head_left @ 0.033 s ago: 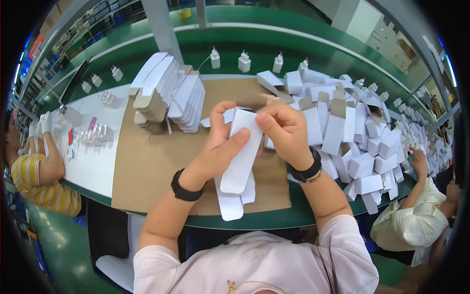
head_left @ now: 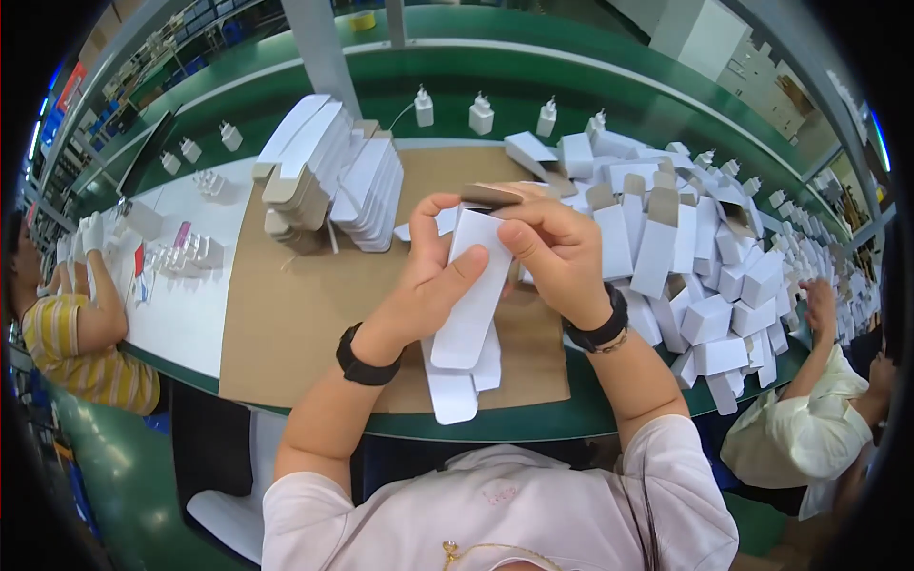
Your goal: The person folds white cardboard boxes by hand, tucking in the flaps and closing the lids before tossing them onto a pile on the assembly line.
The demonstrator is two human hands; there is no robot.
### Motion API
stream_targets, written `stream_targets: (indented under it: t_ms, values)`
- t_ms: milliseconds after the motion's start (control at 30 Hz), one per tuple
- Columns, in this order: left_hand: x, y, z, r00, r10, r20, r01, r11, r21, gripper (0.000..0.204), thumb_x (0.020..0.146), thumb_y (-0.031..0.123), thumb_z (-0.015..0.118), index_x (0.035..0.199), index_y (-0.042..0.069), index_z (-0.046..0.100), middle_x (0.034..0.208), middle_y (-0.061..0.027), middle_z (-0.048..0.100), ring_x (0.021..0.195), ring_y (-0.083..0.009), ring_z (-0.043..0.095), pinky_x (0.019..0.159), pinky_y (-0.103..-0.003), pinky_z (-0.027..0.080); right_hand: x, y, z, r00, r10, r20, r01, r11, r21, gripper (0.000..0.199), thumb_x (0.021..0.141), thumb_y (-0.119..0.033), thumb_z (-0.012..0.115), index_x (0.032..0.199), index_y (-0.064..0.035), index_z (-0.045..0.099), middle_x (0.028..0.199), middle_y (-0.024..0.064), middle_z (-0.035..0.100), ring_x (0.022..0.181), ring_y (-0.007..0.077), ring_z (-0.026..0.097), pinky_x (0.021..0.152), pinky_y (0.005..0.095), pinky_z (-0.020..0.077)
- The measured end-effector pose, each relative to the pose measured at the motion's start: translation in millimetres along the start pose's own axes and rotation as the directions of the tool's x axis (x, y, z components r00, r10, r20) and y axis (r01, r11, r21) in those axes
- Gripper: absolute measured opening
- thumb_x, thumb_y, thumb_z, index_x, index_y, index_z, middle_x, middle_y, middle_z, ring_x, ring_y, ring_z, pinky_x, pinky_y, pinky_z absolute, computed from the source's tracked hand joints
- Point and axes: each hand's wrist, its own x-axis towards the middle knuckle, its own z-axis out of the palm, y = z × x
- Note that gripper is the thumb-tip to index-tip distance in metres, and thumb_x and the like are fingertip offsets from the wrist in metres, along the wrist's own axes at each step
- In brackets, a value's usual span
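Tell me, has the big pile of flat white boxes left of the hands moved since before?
No. The pile sits at the same spot on the brown cardboard sheet; only the whole view shifted slightly.

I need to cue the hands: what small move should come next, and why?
Perhaps the right hand should fold the brown flap down onto the end of the white box: the flap stands raised with a dark gap beneath it, the right hand is at that end, and the left hand grips the box.
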Motion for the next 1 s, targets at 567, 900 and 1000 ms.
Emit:
stream_targets:
  t_ms: [567,900,1000]
  values:
    - [-17,8,-17,0.996,-0.089,0.028,0.075,0.939,0.335,0.071,0.087,0.025,0.055,0.130,0.009,0.001,0.104,-0.0167,0.054,0.093,-0.0177,0.053,0.081,-0.031,0.041,6,-2,-13,0.982,0.115,0.150,-0.103,0.991,-0.090,0.024,0.082,-0.006,0.058,0.104,0.0017,0.063,0.103,0.0128,0.063,0.092,0.0137,0.058,0.077,0.0241,0.0460]
    - [-21,-10,-17,1.000,-0.030,0.001,0.024,0.821,0.570,0.069,0.084,0.019,0.058,0.132,0.003,0.011,0.120,-0.0153,0.038,0.112,-0.0208,0.039,0.095,-0.033,0.031,-18,-4,-15,0.978,-0.071,0.198,0.141,0.919,-0.368,0.026,0.073,-0.007,0.069,0.099,-0.0026,0.065,0.104,0.0131,0.063,0.092,0.0186,0.061,0.072,0.0269,0.0486]
    - [-18,-8,2,0.998,-0.014,0.055,-0.005,0.943,0.333,0.075,0.081,0.022,0.062,0.134,0.005,0.012,0.114,-0.0144,0.044,0.107,-0.0226,0.043,0.093,-0.034,0.034,-28,-21,-19,0.986,-0.085,0.140,0.131,0.922,-0.364,0.029,0.072,-0.009,0.070,0.100,-0.0041,0.064,0.101,0.0130,0.064,0.080,0.0181,0.061,0.066,0.0254,0.0492]
